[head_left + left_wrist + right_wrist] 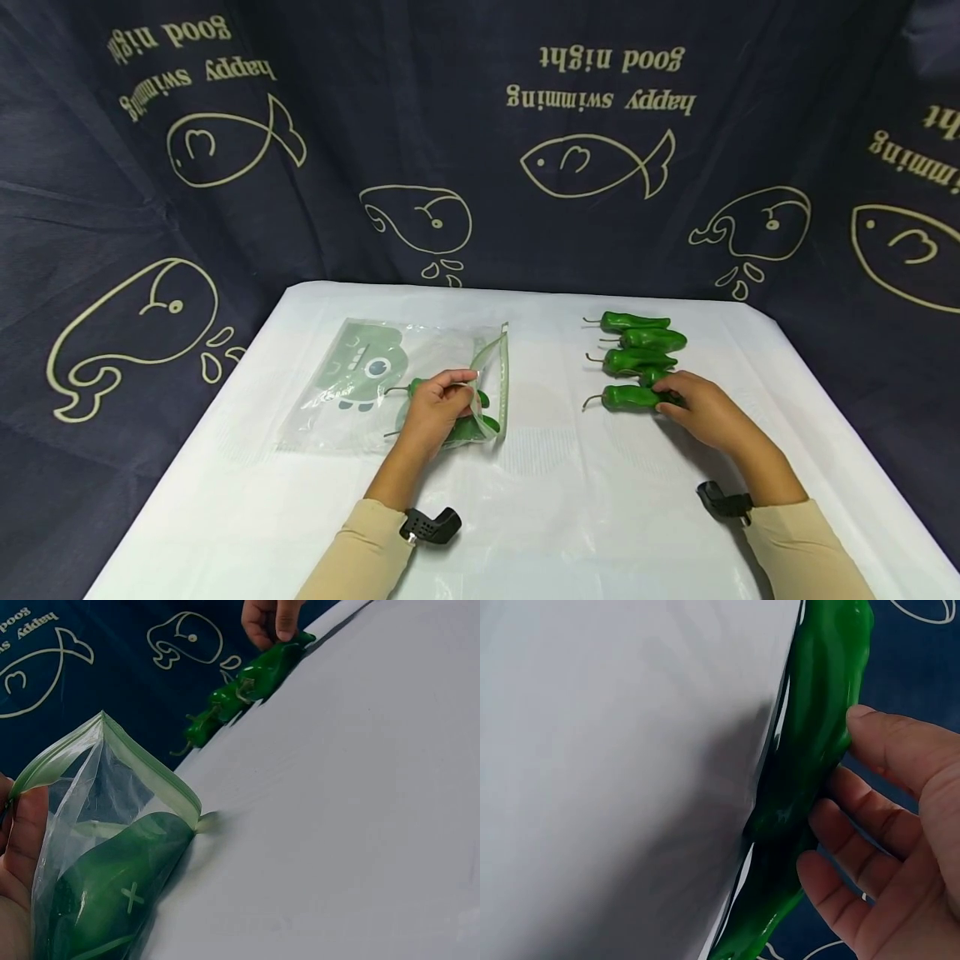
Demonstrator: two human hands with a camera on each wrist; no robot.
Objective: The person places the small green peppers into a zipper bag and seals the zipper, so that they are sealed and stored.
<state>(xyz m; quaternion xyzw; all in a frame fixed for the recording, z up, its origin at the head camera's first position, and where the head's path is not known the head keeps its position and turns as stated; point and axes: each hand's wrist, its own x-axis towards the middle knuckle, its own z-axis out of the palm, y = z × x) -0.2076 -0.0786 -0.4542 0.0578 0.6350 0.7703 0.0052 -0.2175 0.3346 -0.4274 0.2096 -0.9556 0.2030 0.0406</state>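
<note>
Green peppers (462, 432) are lying in the bag (318, 414) the left hand (438, 406) is pinching. Others are waiting at right, the right hand (699, 408) gripping the near pepper (627, 398).

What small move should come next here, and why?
Probably the right hand should close on the green pepper that its thumb touches and lift it slightly. The left hand pinches the clear bag at its parted mouth, and peppers lie inside it, so another could likely go in.
</note>
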